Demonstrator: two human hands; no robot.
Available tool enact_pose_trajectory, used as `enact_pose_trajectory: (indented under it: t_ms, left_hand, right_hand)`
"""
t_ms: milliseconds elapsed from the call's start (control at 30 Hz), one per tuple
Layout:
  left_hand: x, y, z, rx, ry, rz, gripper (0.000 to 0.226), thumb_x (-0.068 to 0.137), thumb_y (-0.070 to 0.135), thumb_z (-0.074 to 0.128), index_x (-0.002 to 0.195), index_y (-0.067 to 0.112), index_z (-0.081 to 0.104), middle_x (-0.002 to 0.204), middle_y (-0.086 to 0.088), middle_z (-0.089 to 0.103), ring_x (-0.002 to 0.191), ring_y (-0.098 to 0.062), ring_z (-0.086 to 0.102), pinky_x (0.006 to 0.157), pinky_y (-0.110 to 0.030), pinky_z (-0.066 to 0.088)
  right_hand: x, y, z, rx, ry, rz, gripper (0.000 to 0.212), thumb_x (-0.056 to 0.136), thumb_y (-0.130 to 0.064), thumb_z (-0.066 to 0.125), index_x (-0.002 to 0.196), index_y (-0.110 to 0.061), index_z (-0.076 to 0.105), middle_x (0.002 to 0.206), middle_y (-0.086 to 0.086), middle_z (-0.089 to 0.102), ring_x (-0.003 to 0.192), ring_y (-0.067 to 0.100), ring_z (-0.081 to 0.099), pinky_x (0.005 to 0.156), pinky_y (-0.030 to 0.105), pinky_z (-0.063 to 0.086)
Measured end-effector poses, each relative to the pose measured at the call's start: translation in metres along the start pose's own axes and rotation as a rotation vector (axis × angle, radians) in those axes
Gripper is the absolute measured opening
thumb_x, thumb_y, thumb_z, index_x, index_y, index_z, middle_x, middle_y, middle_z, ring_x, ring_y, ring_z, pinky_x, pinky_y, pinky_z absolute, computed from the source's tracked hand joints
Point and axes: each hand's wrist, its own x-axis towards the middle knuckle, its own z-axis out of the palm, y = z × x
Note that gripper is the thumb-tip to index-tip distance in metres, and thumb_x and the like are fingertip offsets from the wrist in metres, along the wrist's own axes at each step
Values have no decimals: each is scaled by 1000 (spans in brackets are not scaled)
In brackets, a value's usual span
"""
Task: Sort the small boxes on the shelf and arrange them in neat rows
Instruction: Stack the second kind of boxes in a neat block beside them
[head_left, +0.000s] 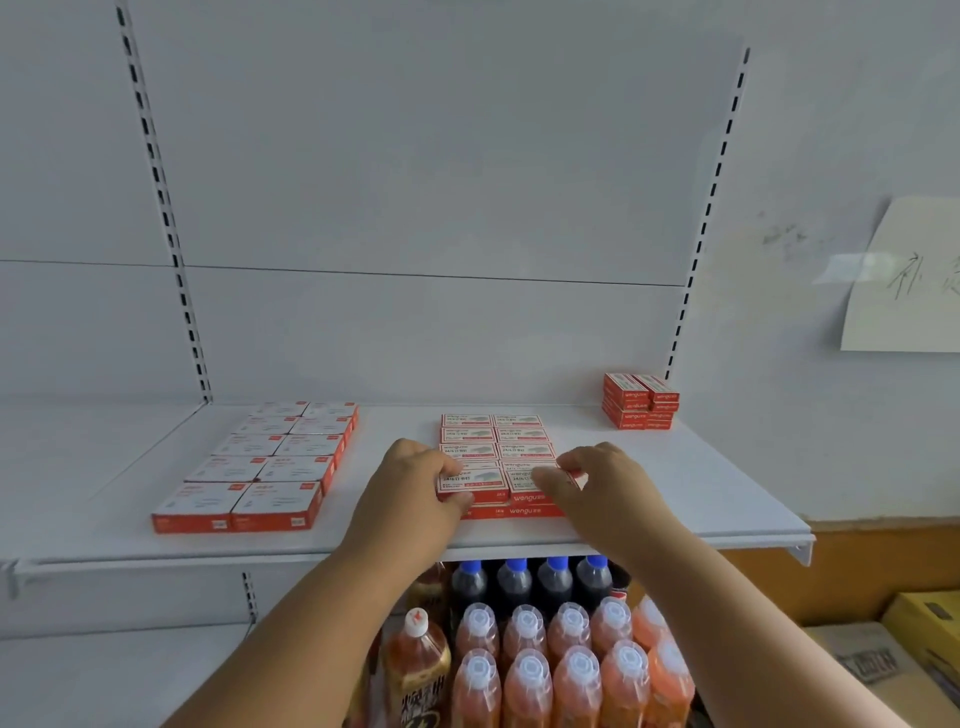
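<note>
Head view: your left hand (415, 480) curls round a small red-and-white cardboard box (470, 483) (front-left of the middle block) on the white metal shelf (675, 478).
Right hand (597, 480): pinches the neighbouring red-and-white box (522, 480), mostly hidden by fingers.
Print: blurred.

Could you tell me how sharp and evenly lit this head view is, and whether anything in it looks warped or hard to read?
Head view: soft, even light, only faint shadows under the hands; wide-angle bending bows the shelf uprights and shelf edge; print on the centre boxes is partly legible, the left boxes are too blurred to read; a pale glare streak crosses the paper sheet.
</note>
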Motion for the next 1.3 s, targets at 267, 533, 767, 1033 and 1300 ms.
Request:
enact_pose_trajectory:
  t_ms: [267,533,767,1033,1300]
  left_hand:
    - [3,-6,-1,62,-28,76,43,86,25,74,127,25,62,125,11,54,97,-4,52,84,-13,42]
    - [5,-2,-6,123,-69,87,43,86,28,74,127,26,62,122,10,54,95,-5,52,81,-12,39]
    - [11,16,-8,146,-18,146,38,89,40,67,124,30,60,129,10,49,115,-10,51,92,-19,41]
    - [38,66,30,88,4,243,21,94,31,59,115,32,64,118,11,49,111,-9,49,94,-25,46]
    - [89,135,101,92,-12,213,20,93,28,58,110,28,68,111,4,52,102,-18,53,85,-26,44]
  right_hand:
    - [0,4,0,-5,-8,-51,51,83,-47,70,125,-20,59,109,-10,48,79,4,57,70,16,42]
    - [-2,1,-4,-39,-39,-91,51,85,-48,67,128,-21,59,113,-10,46,83,8,54,75,20,39]
    - [5,9,-10,-13,21,-122,50,87,-52,62,129,-26,59,123,-11,51,91,6,54,82,19,38]
    - [34,49,-43,17,106,-123,34,88,-46,63,118,-29,63,115,-14,53,78,3,57,75,19,38]
    - [102,124,-76,49,119,-104,24,88,-31,64,110,-20,67,108,1,58,94,19,58,75,24,39]
